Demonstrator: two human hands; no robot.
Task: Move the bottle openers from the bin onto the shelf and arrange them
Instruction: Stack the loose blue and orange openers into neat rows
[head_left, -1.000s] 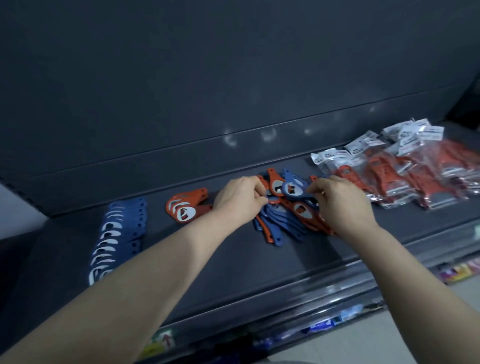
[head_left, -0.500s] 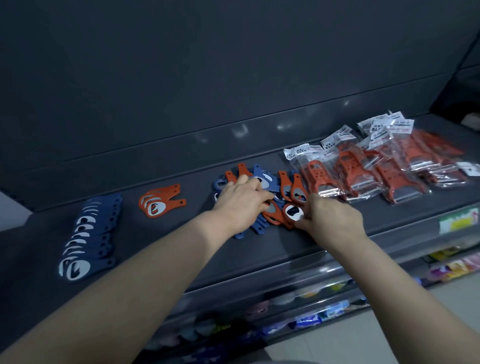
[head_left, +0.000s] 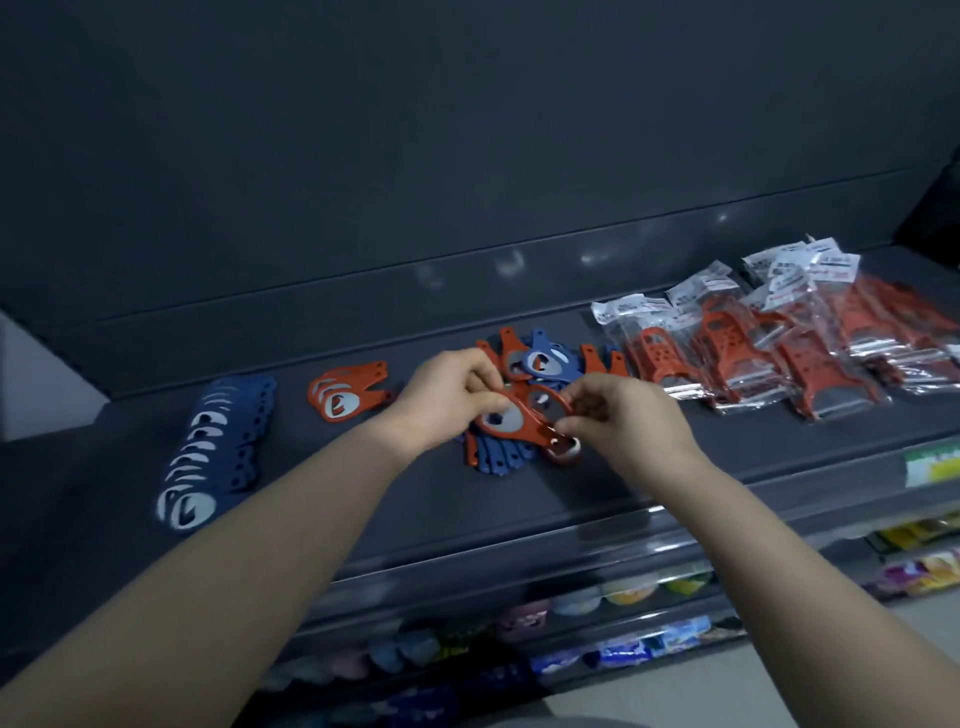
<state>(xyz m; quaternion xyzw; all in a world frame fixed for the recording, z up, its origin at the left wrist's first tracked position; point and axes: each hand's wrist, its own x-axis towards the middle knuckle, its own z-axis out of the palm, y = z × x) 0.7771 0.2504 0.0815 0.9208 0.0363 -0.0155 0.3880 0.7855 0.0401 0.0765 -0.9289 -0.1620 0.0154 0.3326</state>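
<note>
A loose heap of red and blue bottle openers (head_left: 540, 364) lies mid-shelf. Just above its near side, my left hand (head_left: 447, 395) and my right hand (head_left: 623, 415) both pinch red bottle openers (head_left: 524, 421) held between them. Further left, a small fanned stack of red openers (head_left: 345, 389) lies on the dark shelf (head_left: 363, 499). At the far left runs a neat overlapping row of blue openers (head_left: 213, 447). No bin is in view.
Bagged red tools (head_left: 769, 353) with white labels fill the right part of the shelf. The dark back panel rises behind. Lower shelves with colourful packets (head_left: 623, 649) sit below the front edge.
Both hands have lifted red openers out of the heap and hold them between them. The camera view has shifted, so the shelf items sit differently in the frame.
</note>
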